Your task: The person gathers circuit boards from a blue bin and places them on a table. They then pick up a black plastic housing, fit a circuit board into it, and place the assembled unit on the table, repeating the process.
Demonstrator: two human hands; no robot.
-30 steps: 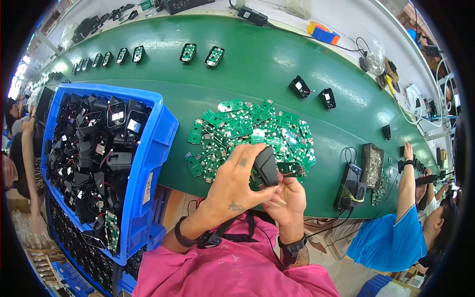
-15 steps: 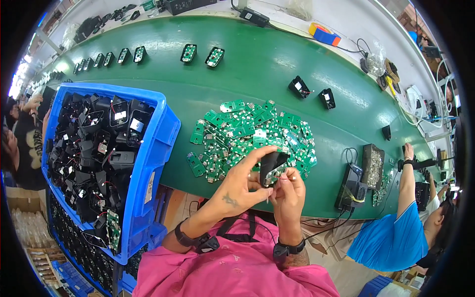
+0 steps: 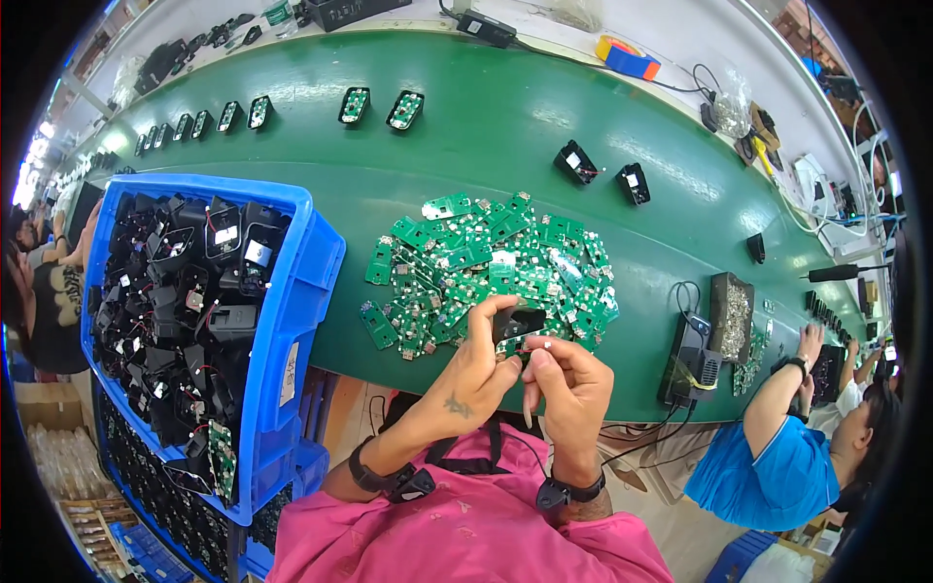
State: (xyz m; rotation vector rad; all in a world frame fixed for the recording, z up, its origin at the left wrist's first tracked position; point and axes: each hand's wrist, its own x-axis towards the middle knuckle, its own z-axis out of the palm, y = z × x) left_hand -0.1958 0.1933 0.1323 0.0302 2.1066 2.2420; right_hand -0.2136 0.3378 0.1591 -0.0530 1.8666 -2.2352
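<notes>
My left hand (image 3: 465, 381) is closed round a small black plastic housing (image 3: 518, 320), thumb below and index finger over its far side. The housing is tilted, and a pale part shows at its near edge; I cannot tell whether that is a circuit board. My right hand (image 3: 573, 391) is beside it, thumb and index finger pinched on a thin red wire lead with a small white plug (image 3: 546, 345) at the fingertips. Just beyond both hands lies a wide pile of green circuit boards (image 3: 476, 255) on the green table (image 3: 466, 126).
A blue crate (image 3: 309, 253) of black housings stands at left. Housings with boards (image 3: 405, 110) line the far left; two loose housings (image 3: 634, 184) lie at far right. A black power device (image 3: 691, 360) and a tray of small parts (image 3: 731, 319) sit right, near a co-worker in blue (image 3: 768, 447).
The housing has turned and shifted slightly left in my left hand. My right fingers have come up beside its opening with the wire. The co-worker's arm at right has drawn back.
</notes>
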